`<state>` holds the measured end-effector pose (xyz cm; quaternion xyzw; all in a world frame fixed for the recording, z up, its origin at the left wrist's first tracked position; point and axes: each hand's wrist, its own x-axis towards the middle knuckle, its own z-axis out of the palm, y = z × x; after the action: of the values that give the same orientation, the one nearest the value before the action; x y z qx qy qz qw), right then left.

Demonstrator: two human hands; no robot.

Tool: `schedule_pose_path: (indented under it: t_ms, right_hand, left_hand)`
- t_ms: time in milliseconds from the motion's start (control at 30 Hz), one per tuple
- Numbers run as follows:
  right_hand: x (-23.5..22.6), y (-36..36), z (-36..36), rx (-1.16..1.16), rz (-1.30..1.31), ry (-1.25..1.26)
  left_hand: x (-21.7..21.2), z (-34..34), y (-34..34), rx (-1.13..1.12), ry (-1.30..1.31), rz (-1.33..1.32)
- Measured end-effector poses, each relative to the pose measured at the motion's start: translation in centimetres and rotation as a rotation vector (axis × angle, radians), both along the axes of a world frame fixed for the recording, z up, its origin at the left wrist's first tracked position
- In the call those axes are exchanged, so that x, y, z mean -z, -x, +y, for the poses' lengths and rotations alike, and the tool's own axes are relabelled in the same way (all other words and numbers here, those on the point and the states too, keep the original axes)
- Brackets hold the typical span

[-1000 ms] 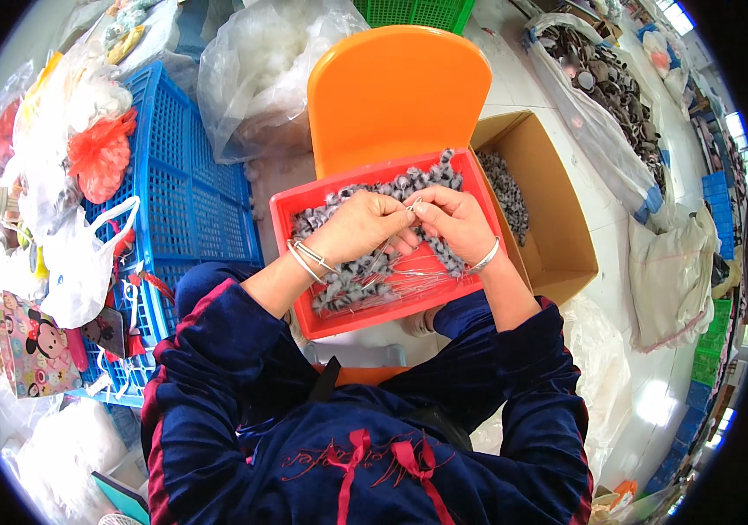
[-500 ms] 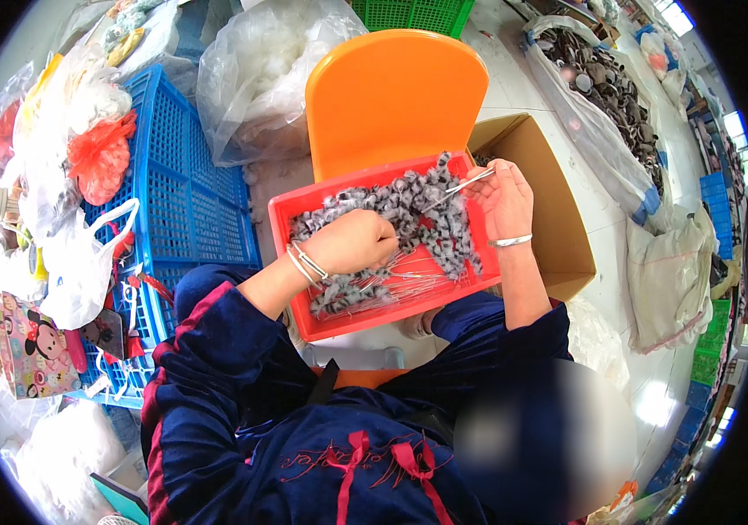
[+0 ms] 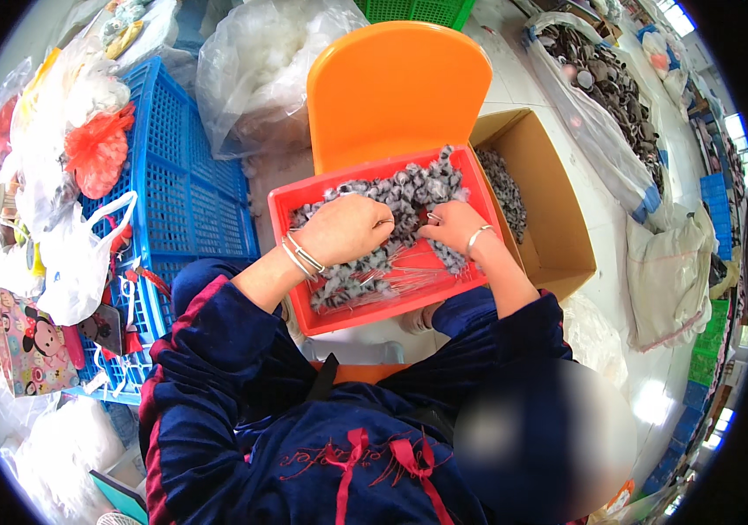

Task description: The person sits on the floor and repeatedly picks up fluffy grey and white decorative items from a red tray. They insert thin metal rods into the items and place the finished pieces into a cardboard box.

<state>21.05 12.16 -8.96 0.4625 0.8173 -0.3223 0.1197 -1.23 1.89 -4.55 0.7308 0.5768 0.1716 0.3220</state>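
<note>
"Head view: a worker's left hand [image 3: 348,227] and right hand [image 3: 460,229] bend over a pile, fingers curled in on both. What does each one grip?"

"Cannot tell; the fingertips are partly hidden. Both are at the fluffy grey-and-black pieces [image 3: 411,187], heaped in a red tray [image 3: 281,229] beneath the hands."

"And how do those handle?"

"Light and soft, by the look of them, likely to squash under a pinch and unlikely to slip. An end seems the best hold, since the heap looks tangled."

"Those thin pale strands [image 3: 409,282] near the front of the tray?"

"Probably springy and easily bent; better pinched singly, close to a tip."

"Farther out?"

"An orange chair [image 3: 400,96] beyond the tray, and to the right a cardboard box [image 3: 562,210] with more grey fluff [image 3: 503,194] inside."
</note>
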Motion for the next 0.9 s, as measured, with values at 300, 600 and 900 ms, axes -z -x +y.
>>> schedule_pose_path:
  t_ms: [300, 600, 900]
  right_hand:
    - [1.6, -0.4, 1.3, -0.144, 0.039, -0.069]
    - [-5.2, -1.0, -1.4, 0.130, 0.742, 0.512]
    - [-6.4, -1.1, -1.6, 0.165, 0.918, 0.485]
  left_hand:
    - [-0.5, 0.0, 0.4, -0.004, 0.010, -0.026]
    - [-0.6, -0.3, -0.7, -0.002, 0.140, -0.302]
    - [-0.8, 0.2, -2.2, 0.043, 0.369, -0.284]
